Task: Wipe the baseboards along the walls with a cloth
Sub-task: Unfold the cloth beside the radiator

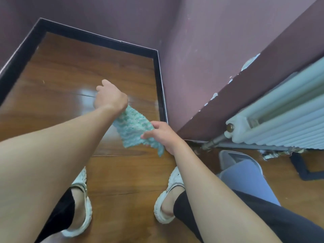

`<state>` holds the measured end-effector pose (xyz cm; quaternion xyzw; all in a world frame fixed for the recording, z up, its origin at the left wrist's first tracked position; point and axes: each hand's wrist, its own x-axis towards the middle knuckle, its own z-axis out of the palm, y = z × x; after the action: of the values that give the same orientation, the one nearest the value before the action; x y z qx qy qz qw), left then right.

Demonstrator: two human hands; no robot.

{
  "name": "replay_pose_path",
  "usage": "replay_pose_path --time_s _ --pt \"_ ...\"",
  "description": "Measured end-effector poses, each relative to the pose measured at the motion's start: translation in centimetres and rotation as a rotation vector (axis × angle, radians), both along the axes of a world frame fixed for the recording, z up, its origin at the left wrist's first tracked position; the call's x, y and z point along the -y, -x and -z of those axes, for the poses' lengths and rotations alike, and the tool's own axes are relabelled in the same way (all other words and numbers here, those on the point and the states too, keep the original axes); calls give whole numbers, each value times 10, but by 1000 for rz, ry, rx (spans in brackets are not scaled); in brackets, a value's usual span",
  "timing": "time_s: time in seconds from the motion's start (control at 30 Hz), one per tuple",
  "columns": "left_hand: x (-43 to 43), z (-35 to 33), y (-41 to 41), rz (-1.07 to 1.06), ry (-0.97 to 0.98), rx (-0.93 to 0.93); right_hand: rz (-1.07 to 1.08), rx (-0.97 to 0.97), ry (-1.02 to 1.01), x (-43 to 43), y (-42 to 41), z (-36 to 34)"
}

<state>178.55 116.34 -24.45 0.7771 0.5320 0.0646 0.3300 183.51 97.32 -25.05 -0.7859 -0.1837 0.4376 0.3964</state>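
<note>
A teal and white fuzzy cloth [134, 129] is stretched in the air between my two hands, above the wooden floor. My left hand [109, 97] grips its far upper end, fingers curled under and mostly hidden. My right hand [162, 135] pinches the near lower edge. A black baseboard [160, 81] runs along the foot of the purple walls: a strip on the right just beyond the cloth, another across the far wall, another on the left. Neither hand touches the baseboard.
A white radiator [280, 113] with grey pipes hangs on the right under a dark ledge with chipped paint. A grey bin [233, 159] stands on the floor below it. My feet in white sandals [80, 204] stand on the glossy wooden floor [70, 81].
</note>
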Motion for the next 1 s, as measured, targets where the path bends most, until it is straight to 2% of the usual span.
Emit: replay_pose_path --time_s 0.1,0.17,0.27,0.33,0.43,0.57,0.63,0.77,0.87,1.0 --pt "1 20 24 33 -67 -126 40 72 -50 -8 2 4" --pt "1 33 36 144 -80 -108 -102 209 58 -13 5 5" --pt "10 39 48 370 63 28 -318 420 213 -18 12 6" --pt "27 33 54 485 238 154 -305 482 203 -18 13 2" --pt "55 28 63 575 420 312 -149 443 124 -10 12 -10" --pt "72 19 72 558 400 411 127 388 85 8 15 -16" --pt "76 15 78 587 368 401 195 331 57 17 23 -21" --pt "85 -1 85 732 338 265 208 234 -4 33 36 -39" --pt "104 -12 89 853 361 227 165 266 94 44 45 -55" --pt "122 -14 87 855 138 160 -4 277 180 60 52 -67"
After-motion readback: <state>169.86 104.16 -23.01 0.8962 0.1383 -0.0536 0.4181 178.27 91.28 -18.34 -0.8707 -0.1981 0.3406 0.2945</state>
